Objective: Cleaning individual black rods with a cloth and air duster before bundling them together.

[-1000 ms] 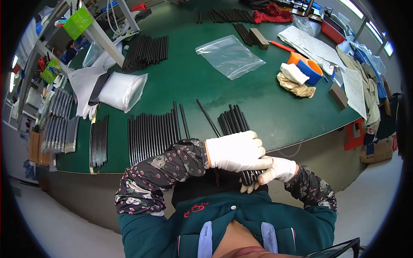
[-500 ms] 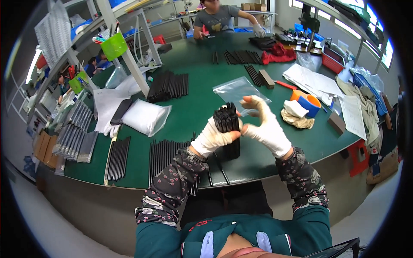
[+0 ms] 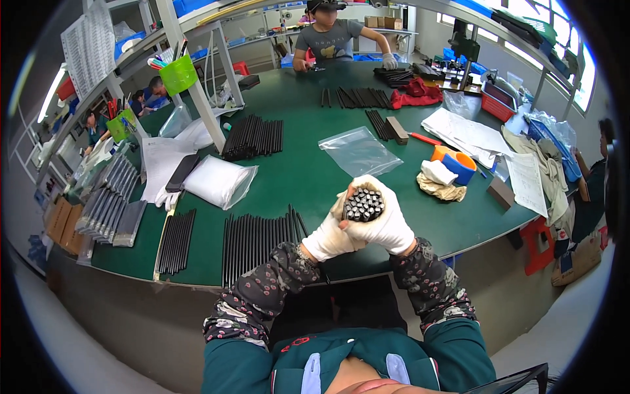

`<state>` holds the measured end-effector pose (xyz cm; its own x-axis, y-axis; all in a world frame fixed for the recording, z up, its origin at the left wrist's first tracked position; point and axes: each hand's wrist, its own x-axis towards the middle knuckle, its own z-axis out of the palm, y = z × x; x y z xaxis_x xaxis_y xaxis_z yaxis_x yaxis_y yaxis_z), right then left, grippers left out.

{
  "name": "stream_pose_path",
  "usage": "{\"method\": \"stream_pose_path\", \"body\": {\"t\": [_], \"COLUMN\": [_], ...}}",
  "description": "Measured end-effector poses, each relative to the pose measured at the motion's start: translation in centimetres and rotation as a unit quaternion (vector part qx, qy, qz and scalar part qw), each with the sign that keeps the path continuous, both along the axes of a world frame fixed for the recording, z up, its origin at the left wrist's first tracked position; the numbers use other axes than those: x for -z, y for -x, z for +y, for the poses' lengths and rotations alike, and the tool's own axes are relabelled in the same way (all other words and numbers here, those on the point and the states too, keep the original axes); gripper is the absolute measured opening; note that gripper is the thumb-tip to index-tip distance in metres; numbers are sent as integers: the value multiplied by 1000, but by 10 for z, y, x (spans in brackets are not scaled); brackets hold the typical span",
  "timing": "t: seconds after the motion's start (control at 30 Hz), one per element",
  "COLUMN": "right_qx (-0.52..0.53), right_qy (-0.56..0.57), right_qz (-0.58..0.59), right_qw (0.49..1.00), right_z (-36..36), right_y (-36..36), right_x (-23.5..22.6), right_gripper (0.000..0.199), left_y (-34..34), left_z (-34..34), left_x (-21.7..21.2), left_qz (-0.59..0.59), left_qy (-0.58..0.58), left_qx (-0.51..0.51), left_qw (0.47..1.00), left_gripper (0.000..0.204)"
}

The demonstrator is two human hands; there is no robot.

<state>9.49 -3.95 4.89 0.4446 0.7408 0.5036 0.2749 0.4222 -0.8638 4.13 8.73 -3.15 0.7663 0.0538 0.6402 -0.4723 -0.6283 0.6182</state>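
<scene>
Above the green worktop (image 3: 315, 177), near its front edge, a bundle of black rods (image 3: 363, 204) was gripped end-on by both gloved hands, left hand (image 3: 331, 238) and right hand (image 3: 384, 223) wrapped around it.

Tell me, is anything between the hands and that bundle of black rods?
Nothing visible: the left hand and right hand, both in white gloves, wrap directly around the bundle of black rods, held end-on above the green table.
</scene>
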Motion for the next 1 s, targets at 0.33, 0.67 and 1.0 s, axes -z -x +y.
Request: {"method": "stream_pose_path", "body": {"t": [0.33,0.67,1.0], "right_qx": [-46,-28,53], "right_qy": [24,38,101], "right_qz": [101,90,34], "right_qw": [994,995,993], "right_z": [-1,8,10], "right_y": [-4,2,-12], "right_x": [7,3,-5], "right_gripper": [60,47,67], "left_y": [-8,-11,-7], "left_z": [-2,13,11], "left_x": [-1,-2,-27], "left_qz": [-60,-47,21], "left_qy": [-74,-41,394], "left_qx": [-30,38,275], "left_qw": [995,997,877], "left_gripper": [49,49,48]}}
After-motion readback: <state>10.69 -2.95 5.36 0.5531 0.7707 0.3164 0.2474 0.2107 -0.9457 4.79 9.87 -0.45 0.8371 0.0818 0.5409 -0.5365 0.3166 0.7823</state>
